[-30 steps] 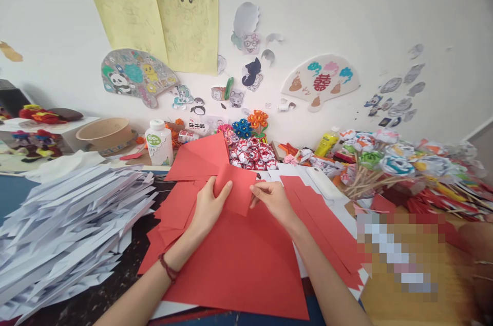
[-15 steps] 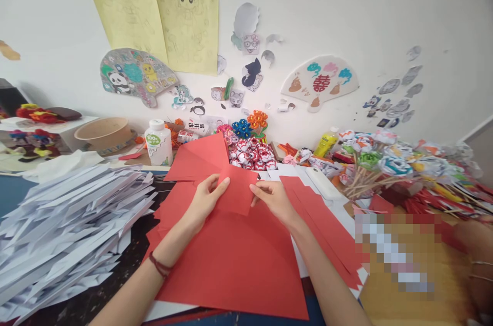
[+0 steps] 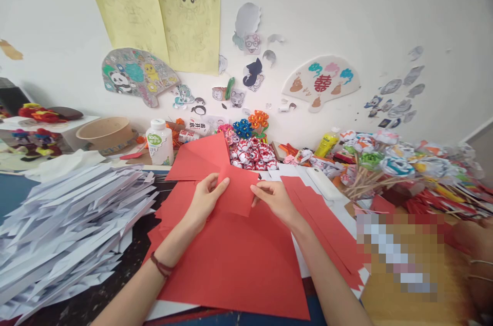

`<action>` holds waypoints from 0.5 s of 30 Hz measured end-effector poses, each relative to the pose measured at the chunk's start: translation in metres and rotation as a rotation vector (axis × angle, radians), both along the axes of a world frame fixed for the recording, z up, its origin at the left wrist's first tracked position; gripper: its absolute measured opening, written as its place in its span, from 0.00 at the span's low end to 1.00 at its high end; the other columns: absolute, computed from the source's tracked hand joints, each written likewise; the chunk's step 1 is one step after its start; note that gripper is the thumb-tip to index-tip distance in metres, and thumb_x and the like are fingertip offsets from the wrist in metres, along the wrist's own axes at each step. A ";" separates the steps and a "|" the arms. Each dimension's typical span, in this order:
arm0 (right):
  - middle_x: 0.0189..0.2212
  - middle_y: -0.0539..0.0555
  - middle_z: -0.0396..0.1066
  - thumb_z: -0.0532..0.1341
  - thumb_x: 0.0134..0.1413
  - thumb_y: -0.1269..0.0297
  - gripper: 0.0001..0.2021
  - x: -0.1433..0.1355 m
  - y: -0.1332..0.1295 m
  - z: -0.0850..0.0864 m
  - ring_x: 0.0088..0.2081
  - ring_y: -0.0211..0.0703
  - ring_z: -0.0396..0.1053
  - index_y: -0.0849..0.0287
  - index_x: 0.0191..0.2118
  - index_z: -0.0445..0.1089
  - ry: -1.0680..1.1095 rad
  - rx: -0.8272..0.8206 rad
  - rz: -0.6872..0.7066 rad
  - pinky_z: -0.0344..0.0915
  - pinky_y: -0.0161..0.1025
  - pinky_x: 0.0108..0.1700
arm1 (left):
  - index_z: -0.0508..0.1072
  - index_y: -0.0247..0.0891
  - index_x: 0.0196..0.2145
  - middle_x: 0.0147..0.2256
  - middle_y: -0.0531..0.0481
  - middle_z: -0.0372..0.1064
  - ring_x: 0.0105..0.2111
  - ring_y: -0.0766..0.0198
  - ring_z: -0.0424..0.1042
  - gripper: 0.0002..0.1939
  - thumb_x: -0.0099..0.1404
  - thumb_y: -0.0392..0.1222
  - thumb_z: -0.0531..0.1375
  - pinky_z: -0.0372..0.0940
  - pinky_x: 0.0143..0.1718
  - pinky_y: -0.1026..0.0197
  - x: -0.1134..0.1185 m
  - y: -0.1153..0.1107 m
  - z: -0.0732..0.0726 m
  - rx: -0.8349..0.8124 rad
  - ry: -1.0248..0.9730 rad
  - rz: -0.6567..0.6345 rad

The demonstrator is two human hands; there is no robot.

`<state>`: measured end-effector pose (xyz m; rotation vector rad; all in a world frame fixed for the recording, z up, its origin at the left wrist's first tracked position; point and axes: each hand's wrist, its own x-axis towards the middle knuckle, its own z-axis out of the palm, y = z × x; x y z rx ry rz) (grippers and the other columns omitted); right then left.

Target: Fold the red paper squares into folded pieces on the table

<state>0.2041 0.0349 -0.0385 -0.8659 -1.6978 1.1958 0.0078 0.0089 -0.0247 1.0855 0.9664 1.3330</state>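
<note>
A small red paper piece (image 3: 239, 192) is held up between my two hands, over the larger sheets. My left hand (image 3: 206, 197) pinches its left edge, thumb on top. At its right edge, my right hand (image 3: 271, 197) has thumb and fingers closed on the paper; the fingertips behind it are partly hidden. Beneath my hands lies a large red paper sheet (image 3: 239, 269) on top of other red sheets. Another red sheet (image 3: 204, 154) lies behind them. To the right, red paper strips (image 3: 319, 223) rest in an overlapping stack on white paper.
A big heap of folded white paper strips (image 3: 73, 233) covers the left side. A white bottle (image 3: 159, 144) stands behind it. Red-and-white paper flowers (image 3: 252, 154) sit at the back; stick flowers (image 3: 385, 161) lie right. Another person's hand (image 3: 477, 244) is at the right edge.
My hands and the small red paper stay nearly in place. The whole view has shifted very slightly.
</note>
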 end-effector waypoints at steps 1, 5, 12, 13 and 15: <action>0.23 0.52 0.72 0.59 0.58 0.54 0.17 0.000 0.000 0.001 0.25 0.38 0.71 0.62 0.27 0.73 -0.003 0.000 0.001 0.67 0.35 0.32 | 0.72 0.34 0.41 0.43 0.40 0.75 0.39 0.54 0.75 0.21 0.56 0.52 0.64 0.68 0.42 0.57 -0.001 0.000 0.000 0.003 -0.001 -0.002; 0.21 0.51 0.71 0.58 0.59 0.55 0.17 0.001 -0.002 0.005 0.25 0.38 0.70 0.61 0.26 0.72 -0.032 0.029 -0.020 0.66 0.35 0.32 | 0.74 0.33 0.43 0.41 0.40 0.76 0.37 0.54 0.76 0.21 0.57 0.52 0.64 0.70 0.41 0.56 -0.006 0.000 0.001 -0.010 -0.006 -0.043; 0.18 0.49 0.67 0.57 0.60 0.55 0.18 0.006 -0.002 0.007 0.22 0.37 0.66 0.60 0.23 0.66 -0.098 0.089 -0.092 0.60 0.34 0.28 | 0.77 0.31 0.30 0.31 0.40 0.78 0.30 0.56 0.76 0.17 0.51 0.50 0.68 0.70 0.36 0.57 -0.015 0.003 0.001 -0.057 0.001 -0.019; 0.18 0.49 0.67 0.57 0.60 0.55 0.18 0.006 -0.001 0.005 0.22 0.37 0.65 0.60 0.23 0.66 -0.118 0.101 -0.100 0.60 0.34 0.28 | 0.77 0.31 0.28 0.29 0.41 0.77 0.29 0.57 0.76 0.17 0.50 0.50 0.69 0.70 0.34 0.58 -0.015 0.004 0.000 -0.050 0.017 0.015; 0.17 0.49 0.66 0.57 0.60 0.55 0.18 0.006 0.001 0.002 0.21 0.37 0.65 0.59 0.22 0.65 -0.151 0.120 -0.117 0.59 0.35 0.29 | 0.76 0.32 0.27 0.27 0.42 0.77 0.28 0.57 0.75 0.17 0.49 0.51 0.69 0.69 0.31 0.59 -0.015 0.006 -0.004 -0.022 0.063 0.090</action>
